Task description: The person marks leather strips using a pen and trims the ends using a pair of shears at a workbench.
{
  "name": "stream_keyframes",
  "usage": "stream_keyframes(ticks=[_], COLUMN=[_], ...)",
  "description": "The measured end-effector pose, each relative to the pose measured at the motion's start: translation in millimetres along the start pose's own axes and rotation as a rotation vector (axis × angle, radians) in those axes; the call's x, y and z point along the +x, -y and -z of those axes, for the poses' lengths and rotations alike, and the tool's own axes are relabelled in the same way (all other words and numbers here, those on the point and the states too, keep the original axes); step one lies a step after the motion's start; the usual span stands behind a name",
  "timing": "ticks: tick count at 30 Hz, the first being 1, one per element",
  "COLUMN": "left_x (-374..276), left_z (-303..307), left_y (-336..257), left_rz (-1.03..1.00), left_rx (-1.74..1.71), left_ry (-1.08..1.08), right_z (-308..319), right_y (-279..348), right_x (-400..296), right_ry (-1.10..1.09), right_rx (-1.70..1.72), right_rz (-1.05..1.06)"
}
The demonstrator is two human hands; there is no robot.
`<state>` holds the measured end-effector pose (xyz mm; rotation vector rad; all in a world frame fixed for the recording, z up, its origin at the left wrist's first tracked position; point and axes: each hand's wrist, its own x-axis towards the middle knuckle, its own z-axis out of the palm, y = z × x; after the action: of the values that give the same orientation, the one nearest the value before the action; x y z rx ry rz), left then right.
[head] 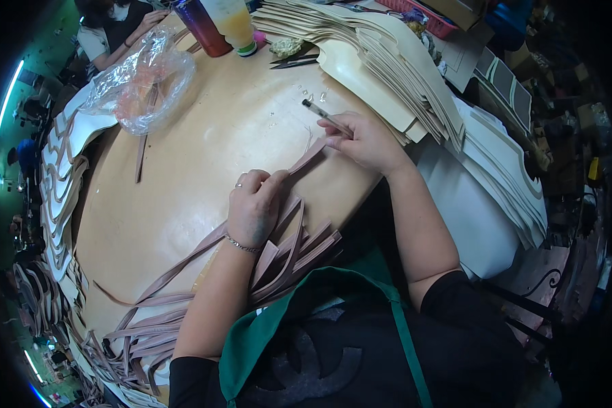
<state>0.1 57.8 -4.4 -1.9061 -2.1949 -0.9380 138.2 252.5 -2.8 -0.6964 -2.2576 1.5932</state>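
Note:
My left hand (257, 204) pinches a mauve strip (308, 155), which looks like leather or a similar sheet material, near the middle of the tan tabletop (209, 153). The strip's other end is at the fingertips of my right hand (359, 140), which also holds a slim clear pen-like tool (319, 109) with a dark end, pointing up and left. Loose threads lie beside the strip. More mauve strips (280, 260) are bunched under and beside my left wrist. A tangled heap of such strips (153, 331) lies at the lower left.
Stacked cream cut sheets (387, 66) cover the upper right. A crumpled clear plastic bag (155, 86) lies upper left, near a purple-red bottle (204, 28) and a bottle with yellowish contents (234, 25). Black scissors (296, 62) lie by the stack. Another person (117, 35) sits across the table. White pieces (64, 194) line the left edge.

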Motion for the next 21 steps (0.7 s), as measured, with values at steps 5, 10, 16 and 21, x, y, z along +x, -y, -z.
stream_keyframes(ticks=[5,10,16,21], left_x=[0,-6,-5,-5], left_z=[-2,-5,-5,-5], left_y=[0,4,5,7], left_rz=[-0.026,-0.040,-0.062,0.052], left_rx=[0.057,0.108,0.096,-0.024], left_ry=[-0.029,-0.033,-0.062,-0.066], right_z=[0,-18,-39,8], right_y=[-5,21,20,35], right_x=[-1,7,41,44], right_ry=[-0.047,0.010,-0.229,-0.367], right_rx=[0.065,-0.227,0.073,0.352], right_rz=[-0.078,-0.065,0.181,0.263])
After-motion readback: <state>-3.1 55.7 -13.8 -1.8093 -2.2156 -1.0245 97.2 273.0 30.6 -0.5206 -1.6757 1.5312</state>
